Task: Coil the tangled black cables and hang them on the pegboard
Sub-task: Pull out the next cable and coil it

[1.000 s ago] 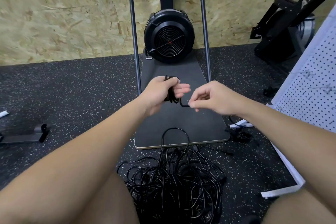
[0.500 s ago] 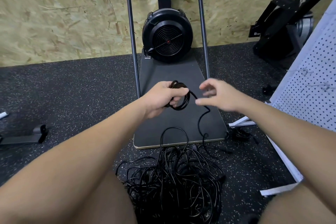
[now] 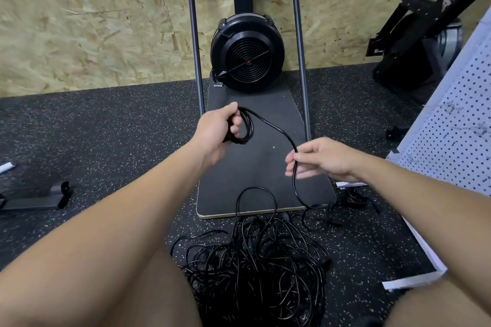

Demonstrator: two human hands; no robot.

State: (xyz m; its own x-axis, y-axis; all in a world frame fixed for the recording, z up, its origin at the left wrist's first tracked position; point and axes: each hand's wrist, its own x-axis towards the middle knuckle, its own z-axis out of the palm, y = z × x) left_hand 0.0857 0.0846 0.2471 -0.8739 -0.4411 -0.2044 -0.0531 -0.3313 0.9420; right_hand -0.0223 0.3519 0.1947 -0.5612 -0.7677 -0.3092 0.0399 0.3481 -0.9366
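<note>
A person's left hand point(image 3: 218, 131) grips a small coil of thin black cable point(image 3: 245, 127), fingers curled through its loops, held above the dark rectangular base plate point(image 3: 255, 167) of a black exercise machine. From the top of that coil a single strand of the same cable arcs down and to the right into the right hand point(image 3: 316, 159), which pinches it between thumb and fingertips; below that hand the strand drops to the front right corner of the base plate and trails onto the black speckled rubber floor point(image 3: 106, 141). The two hands are well apart, the left one higher and farther from the person. On the floor just in front of the base plate, between the person's bare knees, lies a large tangled heap of black cables point(image 3: 255, 265), one loop of it standing up over the plate's front edge. A white perforated pegboard point(image 3: 457, 125) leans at the right edge of the view, its lower white frame resting on the floor; a small dark bundle of cable point(image 3: 354, 198) sits beside its foot. At the back of the base plate stands the machine's round black fan housing point(image 3: 247, 53), flanked by two slim dark metal uprights point(image 3: 194, 34), against a wall of pale chipboard panels point(image 3: 79, 21). A second black machine point(image 3: 419, 40) stands in the far right corner.
</note>
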